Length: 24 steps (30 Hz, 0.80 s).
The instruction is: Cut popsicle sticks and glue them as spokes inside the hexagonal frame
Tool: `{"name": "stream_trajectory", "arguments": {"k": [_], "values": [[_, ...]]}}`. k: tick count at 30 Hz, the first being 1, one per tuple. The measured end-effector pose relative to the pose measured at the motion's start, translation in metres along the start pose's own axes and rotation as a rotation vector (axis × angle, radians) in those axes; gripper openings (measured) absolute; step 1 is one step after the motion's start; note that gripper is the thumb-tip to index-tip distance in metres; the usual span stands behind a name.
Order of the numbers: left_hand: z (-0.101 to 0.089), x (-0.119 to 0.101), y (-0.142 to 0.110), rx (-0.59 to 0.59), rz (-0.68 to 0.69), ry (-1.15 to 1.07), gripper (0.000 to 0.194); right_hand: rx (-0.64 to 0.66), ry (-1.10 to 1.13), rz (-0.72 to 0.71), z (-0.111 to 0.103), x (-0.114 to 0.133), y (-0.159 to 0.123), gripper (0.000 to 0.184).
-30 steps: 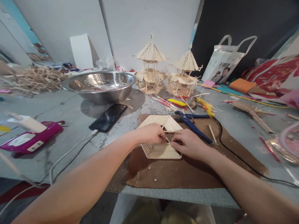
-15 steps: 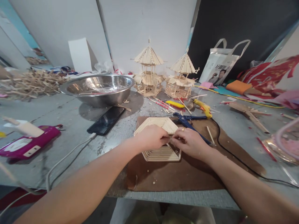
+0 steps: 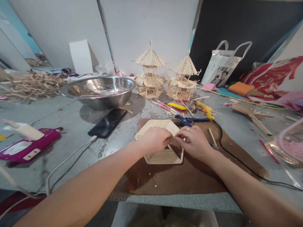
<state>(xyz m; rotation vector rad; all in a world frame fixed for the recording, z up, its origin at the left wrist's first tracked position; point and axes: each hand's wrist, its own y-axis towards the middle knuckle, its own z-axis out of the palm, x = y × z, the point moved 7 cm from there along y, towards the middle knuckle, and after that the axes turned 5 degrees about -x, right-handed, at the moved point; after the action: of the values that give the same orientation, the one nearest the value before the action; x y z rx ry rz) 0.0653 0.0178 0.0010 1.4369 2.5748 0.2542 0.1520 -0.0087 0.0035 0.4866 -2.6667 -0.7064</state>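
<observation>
Where left hand point(image 3: 155, 138) and right hand point(image 3: 194, 141) hide the stick frame point(image 3: 163, 157), whether their fingers clamp anything is unclear.

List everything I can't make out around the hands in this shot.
All in the head view:
- Hexagonal stick frame: its left part is hidden by the left hand.
- Anything between the fingertips: too small, and partly covered by the fingers.
- Blue tool: partly hidden behind the right hand.
- Stick heap: cut off by the left edge.
</observation>
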Motion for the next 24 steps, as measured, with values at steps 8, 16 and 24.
{"name": "stream_trajectory", "arguments": {"k": [8,16,24], "values": [[-0.017,0.046,0.000,-0.243,-0.289,-0.208,0.030,-0.424,-0.147,0.399,-0.046,-0.069,-0.002,0.025],[-0.023,0.072,-0.007,-0.405,-0.510,-0.469,0.031,0.390,-0.436,0.473,0.004,-0.085,-0.015,0.046],[-0.014,0.080,-0.009,-0.475,-0.555,-0.740,0.030,0.272,-0.432,0.583,-0.007,-0.091,-0.012,0.037]]}}
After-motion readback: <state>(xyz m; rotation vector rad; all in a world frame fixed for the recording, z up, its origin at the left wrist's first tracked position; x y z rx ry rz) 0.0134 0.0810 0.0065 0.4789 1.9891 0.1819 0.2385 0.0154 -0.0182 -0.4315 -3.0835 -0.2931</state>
